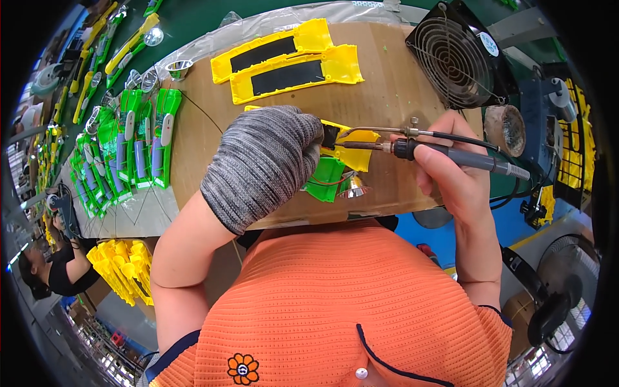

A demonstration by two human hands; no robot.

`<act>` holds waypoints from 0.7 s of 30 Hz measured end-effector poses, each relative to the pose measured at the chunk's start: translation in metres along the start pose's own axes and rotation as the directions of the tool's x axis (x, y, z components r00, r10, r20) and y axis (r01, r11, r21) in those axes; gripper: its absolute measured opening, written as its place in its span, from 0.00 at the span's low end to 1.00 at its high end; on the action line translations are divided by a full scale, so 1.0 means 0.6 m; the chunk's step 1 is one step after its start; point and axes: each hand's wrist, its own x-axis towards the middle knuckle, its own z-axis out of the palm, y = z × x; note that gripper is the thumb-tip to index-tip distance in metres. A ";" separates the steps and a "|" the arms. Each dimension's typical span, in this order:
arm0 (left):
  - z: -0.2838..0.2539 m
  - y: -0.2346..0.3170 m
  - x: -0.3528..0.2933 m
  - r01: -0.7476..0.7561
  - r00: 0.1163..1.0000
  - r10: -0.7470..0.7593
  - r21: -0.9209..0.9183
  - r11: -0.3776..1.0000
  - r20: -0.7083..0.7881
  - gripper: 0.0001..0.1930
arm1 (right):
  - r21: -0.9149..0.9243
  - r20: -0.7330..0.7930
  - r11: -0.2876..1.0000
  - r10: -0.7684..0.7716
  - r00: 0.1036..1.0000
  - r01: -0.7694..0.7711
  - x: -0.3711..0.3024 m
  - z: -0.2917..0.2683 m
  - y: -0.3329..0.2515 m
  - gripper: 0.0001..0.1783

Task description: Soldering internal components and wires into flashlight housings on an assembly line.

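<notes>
Up front, no tray or bin shows; loose yellow shells (287, 61) and green units (138, 145) lie bare on the tabletop (387, 97). The gloved left hand (261, 164) is closed over a yellow-green casing (338, 161) at the tabletop's near edge. The right hand (451, 174) grips a soldering iron (451, 155), its tip touching that casing just right of the glove.

Bare brown board (387, 84) lies open at upper centre; two yellow plastic shells (287, 61) block its left, a black wire-grilled fan (454, 55) its right.
</notes>
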 end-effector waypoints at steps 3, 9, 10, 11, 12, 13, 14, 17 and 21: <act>0.001 0.001 0.000 0.016 1.000 -0.016 -0.008 1.000 -0.013 0.06 | -0.057 0.034 0.998 0.030 0.999 -0.028 0.005 0.006 -0.009 0.09; -0.004 0.004 0.004 0.007 1.000 -0.007 0.022 1.000 0.006 0.06 | -0.116 0.062 0.992 0.056 0.997 -0.049 0.007 0.006 -0.008 0.09; -0.004 0.004 0.004 0.003 1.000 -0.003 0.018 1.000 0.015 0.06 | -0.116 0.061 0.992 0.058 0.996 -0.051 0.008 0.006 -0.008 0.09; -0.004 0.005 0.005 0.003 1.000 -0.003 0.016 1.000 0.016 0.06 | -0.134 0.070 0.990 0.050 0.996 -0.040 0.010 0.007 -0.008 0.09; -0.005 0.007 0.006 0.016 1.000 -0.016 0.023 1.000 0.022 0.06 | -0.151 0.080 0.988 0.041 0.996 -0.028 0.012 0.008 -0.009 0.09; -0.005 0.008 0.006 0.029 0.999 -0.030 0.030 0.999 0.028 0.06 | -0.152 0.080 0.988 0.041 0.996 -0.029 0.013 0.009 -0.009 0.09; -0.005 0.008 0.008 0.029 0.999 -0.030 0.028 0.999 0.028 0.06 | -0.167 0.077 0.985 0.054 0.996 -0.040 0.014 0.010 -0.009 0.09; -0.005 0.010 0.013 0.021 0.999 -0.023 0.061 0.998 0.038 0.06 | -0.181 0.072 0.982 0.068 0.995 -0.054 0.016 0.012 -0.008 0.09; -0.018 0.022 0.014 -0.021 0.999 0.018 0.100 0.995 0.034 0.07 | -0.181 0.080 0.983 0.054 0.995 -0.038 0.014 0.015 -0.008 0.09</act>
